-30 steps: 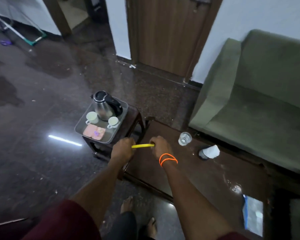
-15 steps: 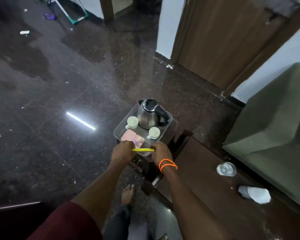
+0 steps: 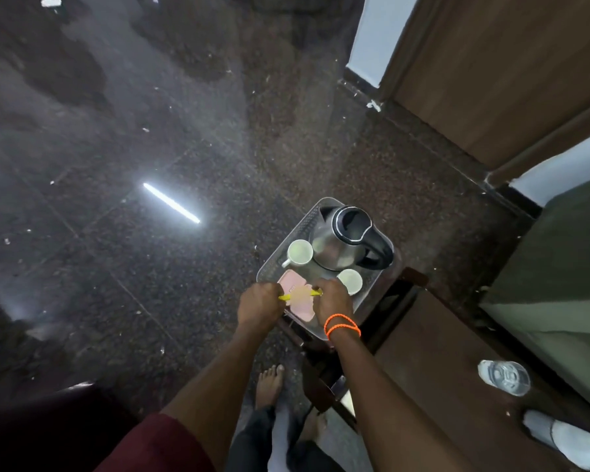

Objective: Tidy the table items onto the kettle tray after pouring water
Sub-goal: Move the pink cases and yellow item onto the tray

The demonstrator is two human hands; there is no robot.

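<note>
A: Starting close in, what are the hands doing?

B: The left hand [image 3: 260,306] and the right hand [image 3: 332,301] are each closed around one end of a thin yellow stick [image 3: 299,294], stretching it level between them. It could be a straw or a sachet; I can't tell which.

A: And where is that stick sitting?

B: It is hanging over the near end of the tray [image 3: 269,267], just above the pink packets [image 3: 298,294] lying under and between the two hands. Whether it is touching them I cannot tell.

A: What is lying beyond the hands?

B: One white cup [image 3: 350,281] is standing just past the right hand, a second white cup [image 3: 299,252] a little further off beyond the left, and the kettle [image 3: 346,238] is sitting at the far end, upright with its lid closed.

A: So how much of the tidying is finished?

B: I'd judge it partly done. The kettle, cups and packets are resting on the tray, and the stick looks about to join them. Behind and to the right of the right hand, though, a glass [image 3: 504,376] and a white, crumpled-looking thing [image 3: 566,437] are waiting on the brown counter [image 3: 440,386], well apart from the tray.
</note>
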